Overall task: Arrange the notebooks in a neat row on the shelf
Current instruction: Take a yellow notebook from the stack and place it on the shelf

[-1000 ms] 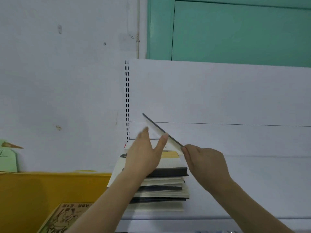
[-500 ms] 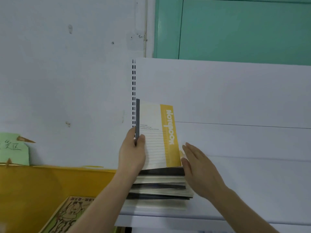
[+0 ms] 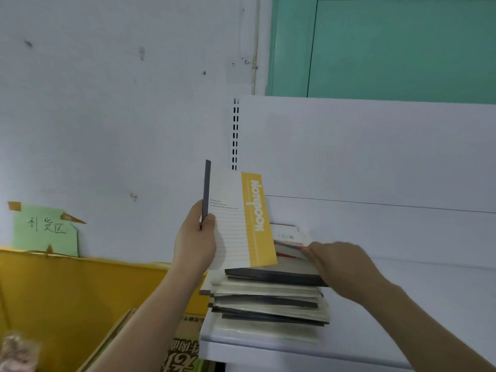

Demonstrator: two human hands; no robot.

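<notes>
We hold two notebooks upright in our left hand (image 3: 194,238) at the left end of the white shelf (image 3: 402,304): a thin dark notebook (image 3: 207,191) pinched between thumb and fingers, and right beside it the yellow-banded notebook (image 3: 243,221), its cover facing right. Standing them on end like this looks like the start of the row, with the left hand serving as a bookend so they do not topple. Their lower edges sit at the top of the stack of notebooks (image 3: 268,299) that lies flat near the shelf's front-left corner, so most of the job is, we judge, still ahead. Our right hand (image 3: 338,260) reaches onto the stack's top, fingers curled around the edge of a white-and-red notebook (image 3: 288,240), apparently lifting the next one to join the standing pair. Compared with half a second ago, the right hand no longer rests flat and released against the stack's side but has moved up to grasp that top notebook, which is now uncovered, while the left hand has kept its grip.
</notes>
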